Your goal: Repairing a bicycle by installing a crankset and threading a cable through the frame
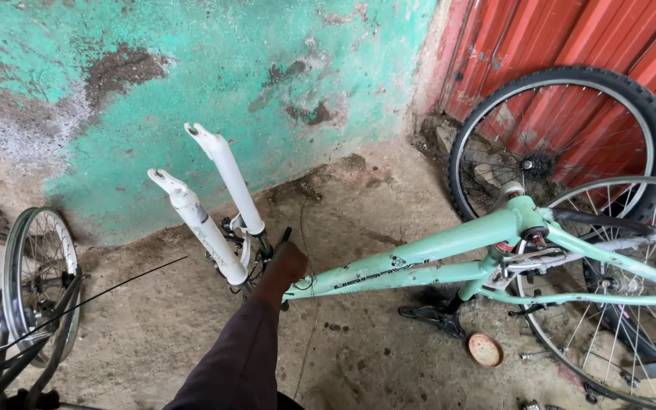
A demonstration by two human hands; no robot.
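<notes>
A: Going left to right from the mint-green bicycle frame [419, 254] as landmark, what does the view show?

B: Far left of the frame leans a small spoked wheel [39, 277]. Nearer, at the frame's front end, a white suspension fork [210, 209] points up with bare dropouts, so its front wheel is off.

A: And the hands?

B: One hand [286, 267], in a dark sleeve, grips the frame's head end; which hand it is cannot be told, nor is the other visible. Its fingers look wrapped on the frame.

A: How far along?

B: Judging by this, the bike is inverted and stripped in front; refitting remains. Below the frame lies a round rusty lid [485, 350]. Right of it stand a black-tyred wheel [563, 144] and a bare rim [609, 288] against the red corrugated wall [571, 34]. A dark label runs along the tube.
</notes>
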